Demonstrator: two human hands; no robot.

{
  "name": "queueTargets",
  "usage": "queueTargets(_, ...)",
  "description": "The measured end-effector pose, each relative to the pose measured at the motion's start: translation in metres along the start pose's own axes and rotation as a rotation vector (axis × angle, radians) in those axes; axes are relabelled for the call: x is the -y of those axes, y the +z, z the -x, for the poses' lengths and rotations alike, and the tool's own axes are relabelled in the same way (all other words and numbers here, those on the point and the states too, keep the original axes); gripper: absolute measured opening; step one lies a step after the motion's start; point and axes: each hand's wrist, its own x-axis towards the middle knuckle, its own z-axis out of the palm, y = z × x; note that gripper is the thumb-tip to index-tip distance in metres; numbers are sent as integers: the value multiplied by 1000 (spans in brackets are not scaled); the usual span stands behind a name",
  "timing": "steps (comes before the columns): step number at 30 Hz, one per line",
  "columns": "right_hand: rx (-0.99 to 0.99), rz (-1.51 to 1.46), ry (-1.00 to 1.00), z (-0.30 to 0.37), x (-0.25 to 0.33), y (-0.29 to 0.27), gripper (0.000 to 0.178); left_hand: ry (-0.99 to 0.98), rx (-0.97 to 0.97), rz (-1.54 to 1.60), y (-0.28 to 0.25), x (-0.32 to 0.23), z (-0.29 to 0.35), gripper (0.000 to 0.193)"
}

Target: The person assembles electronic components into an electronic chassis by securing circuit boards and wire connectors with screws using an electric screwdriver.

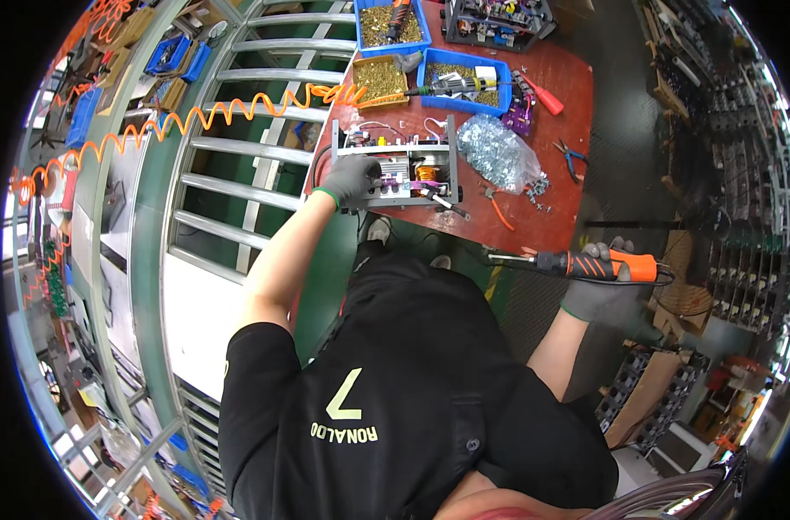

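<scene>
Wrapped firmly around an orange-and-black power screwdriver (pixel 642 269), the gloved right hand (pixel 596 297) is at the right of the frame, with the bit pointing left, well apart from any fastener. Farther up, just left of centre, the gloved left hand (pixel 353 180) rests on the left part of a metal-framed electrical unit (pixel 395 202); its fingers are curled, but I cannot tell whether they pinch a part or merely steady it (the glove hides its own fingertips). The unit lies at the near edge of a red table (pixel 553 221), and looks partly assembled: a copper coil (pixel 426 173) and finned metal parts are in the frame, while the side facing the camera has no cover. Some fastening and closing up seems left, though which screws are in cannot be made out. Right of the unit lie a clear bag of metal hardware (pixel 497 154) and orange-handled pliers (pixel 499 211). Beyond, toward the top of the frame, are a yellow bin of brassy screws (pixel 381 78) and a blue bin (pixel 466 107), then a second unit (pixel 499 24) at the far end.
</scene>
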Motion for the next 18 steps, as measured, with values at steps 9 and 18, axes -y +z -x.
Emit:
queueTargets(9, 644, 1042, -139, 3, 46, 36, 33, 32, -546, 116, 13, 11, 37, 17)
queueTargets(18, 1579, 1889, -276, -30, -5, 22, 46, -204, -789, 443, 20, 55, 116, 15)
